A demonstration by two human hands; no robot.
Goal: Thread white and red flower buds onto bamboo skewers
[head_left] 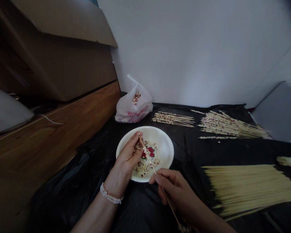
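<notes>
My right hand (172, 184) pinches a thin wooden skewer (171, 204) that slants up across the bowl, with several pale kernels threaded along its middle. At the skewer's upper tip, the thumb and fingers of my left hand (129, 152) are closed on a small pale kernel, partly hidden by the fingertips. A beaded bracelet (111, 196) circles the left wrist. Beneath both hands stands a white bowl (168, 145) with loose white and purplish corn kernels (142, 169) lying over a red and green pattern on its bottom.
Behind the bowl sits a knotted plastic bag (138, 110) of kernels. Two groups of filled skewers, one smaller (166, 119) and one larger (218, 124), lie at the back right. Bare skewers (252, 187) are spread at right on black plastic sheeting (186, 149). A cardboard box (80, 61) stands left.
</notes>
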